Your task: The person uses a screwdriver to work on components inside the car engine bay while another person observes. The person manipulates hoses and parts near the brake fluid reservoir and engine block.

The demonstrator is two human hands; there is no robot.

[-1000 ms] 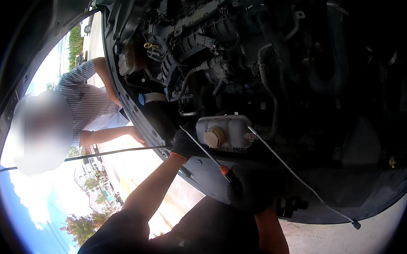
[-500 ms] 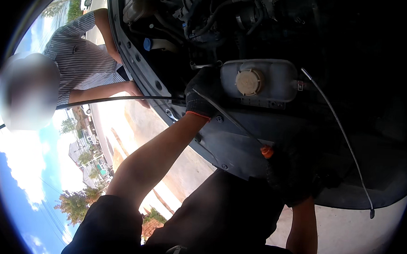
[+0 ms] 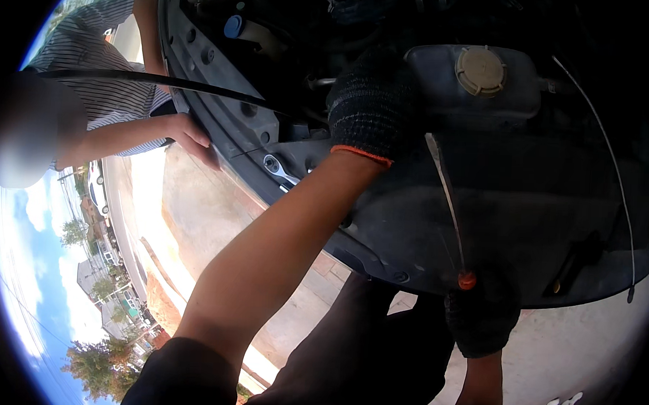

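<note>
My left hand point(image 3: 372, 107), in a black knit glove with an orange cuff, reaches into the engine bay. It is beside the translucent reservoir point(image 3: 466, 100) with its ribbed beige cap point(image 3: 481, 70). Its fingers are lost in shadow, so I cannot tell what they grip. A short metal bar point(image 3: 322, 81) shows just left of this hand. Low at the front edge, my right hand point(image 3: 482, 314), gloved too, is closed round the orange handle of a screwdriver point(image 3: 446, 193). The long flat-tipped shaft points up and away, over the dark front panel.
A ratchet wrench point(image 3: 279, 170) lies on the bay's left edge. A thin cable or rod point(image 3: 613, 153) curves down the right side. A black prop rod point(image 3: 163, 83) crosses at left, near another person's hand point(image 3: 193, 135) on the edge. A blue cap point(image 3: 234, 26) is farther back.
My view has shifted, and the left hand is now farther in beside the reservoir. My right hand has drawn back with the screwdriver, whose shaft is now steeper and clear of my left wrist.
</note>
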